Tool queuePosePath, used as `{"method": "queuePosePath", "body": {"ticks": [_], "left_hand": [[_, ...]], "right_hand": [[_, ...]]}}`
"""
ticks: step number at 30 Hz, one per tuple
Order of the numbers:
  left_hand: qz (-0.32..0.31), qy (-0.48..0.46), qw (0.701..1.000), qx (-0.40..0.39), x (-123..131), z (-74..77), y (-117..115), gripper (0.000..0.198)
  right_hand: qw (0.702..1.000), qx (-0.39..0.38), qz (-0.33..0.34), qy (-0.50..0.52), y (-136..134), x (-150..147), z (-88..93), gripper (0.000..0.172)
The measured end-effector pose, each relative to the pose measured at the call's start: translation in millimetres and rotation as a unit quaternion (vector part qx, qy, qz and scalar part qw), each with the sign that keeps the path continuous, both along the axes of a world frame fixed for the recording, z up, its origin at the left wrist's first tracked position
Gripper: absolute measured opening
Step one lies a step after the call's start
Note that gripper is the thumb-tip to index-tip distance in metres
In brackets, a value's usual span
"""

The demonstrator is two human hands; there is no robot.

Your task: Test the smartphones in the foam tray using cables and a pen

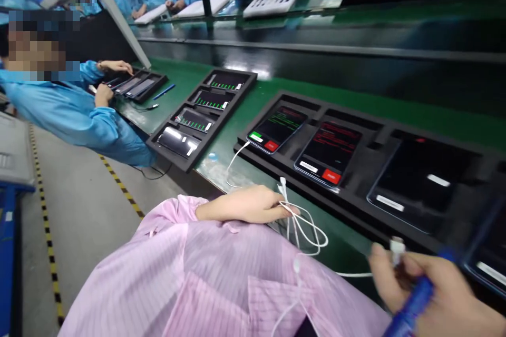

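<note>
Cable (324, 239), white, bunched in my closed left hand (253, 204), my right hand (430, 289) at four o'clock pinching plug (396, 247) and blue pen (413, 303)

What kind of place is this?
Most likely a phone factory test line: smartphones showing test screens sit in black trays on a green conveyor, workers in blue smocks alongside, and the left hand grips white cables, the right hand a blue pen.

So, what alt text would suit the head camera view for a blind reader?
The person's left hand pinches looped white cables; the right hand holds a blue pen and white plug, beside a black tray of phones.
</note>
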State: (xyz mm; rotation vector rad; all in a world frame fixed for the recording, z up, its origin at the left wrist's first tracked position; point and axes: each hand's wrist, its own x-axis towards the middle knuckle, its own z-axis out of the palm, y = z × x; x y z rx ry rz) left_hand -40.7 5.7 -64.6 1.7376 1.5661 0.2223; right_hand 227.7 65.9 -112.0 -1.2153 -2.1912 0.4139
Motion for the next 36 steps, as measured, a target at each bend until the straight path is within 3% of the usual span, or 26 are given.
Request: {"method": "queuePosePath", "body": {"ticks": [4, 9, 15, 17, 20, 22, 25, 27, 29, 32, 34, 36], "left_hand": [[-0.011, -0.008, 0.999, 0.035, -4.6, -9.1, 1.0, 0.045], [-0.008, -0.084, 0.988, 0.132, -7.8, -27.3, 1.8, 0.036], [-0.095, -0.208, 0.964, 0.138, -7.3, -30.4, 3.9, 0.039], [-0.116, -0.180, 0.966, 0.143, -5.9, -30.0, 6.2, 0.040], [-0.114, -0.074, 0.972, 0.193, -9.0, -32.1, 7.3, 0.041], [-0.097, -0.012, 0.952, 0.289, -17.6, -33.4, 5.5, 0.040], [-0.060, 0.005, 0.877, 0.478, -39.4, -29.8, 1.8, 0.030], [-0.008, 0.045, 0.835, 0.548, -55.3, -23.2, 1.2, 0.031], [0.050, 0.126, 0.835, 0.534, -68.0, -16.2, 2.9, 0.053], [0.095, 0.191, 0.882, 0.421, -79.0, -11.1, 7.6, 0.087], [0.106, 0.179, 0.902, 0.379, -82.9, -12.4, 10.4, 0.093], [0.119, 0.158, 0.897, 0.395, -87.0, -15.4, 12.7, 0.094]], "right_hand": [[0.985, -0.060, 0.153, 0.047, 3.8, -43.7, 6.4, 0.030], [0.972, -0.104, 0.209, -0.010, 16.3, -60.4, -3.4, 0.036], [0.975, 0.022, 0.219, -0.002, 13.7, -62.9, -5.9, 0.017], [0.973, 0.043, 0.227, 0.021, 11.7, -64.0, -5.5, 0.008], [0.969, 0.086, 0.226, 0.053, 11.7, -61.1, -4.6, 0.011], [0.964, 0.132, 0.224, 0.055, 13.7, -55.8, -2.7, 0.014], [0.953, 0.206, 0.214, 0.054, 17.2, -45.9, 0.8, 0.018], [0.947, 0.242, 0.203, 0.059, 18.5, -40.5, 2.5, 0.020], [0.945, 0.257, 0.195, 0.061, 18.7, -37.3, 3.1, 0.020], [0.946, 0.253, 0.192, 0.062, 18.3, -36.2, 3.2, 0.019], [0.946, 0.252, 0.194, 0.065, 18.2, -37.0, 4.0, 0.020], [0.945, 0.254, 0.194, 0.066, 18.6, -38.1, 5.8, 0.020]]}}
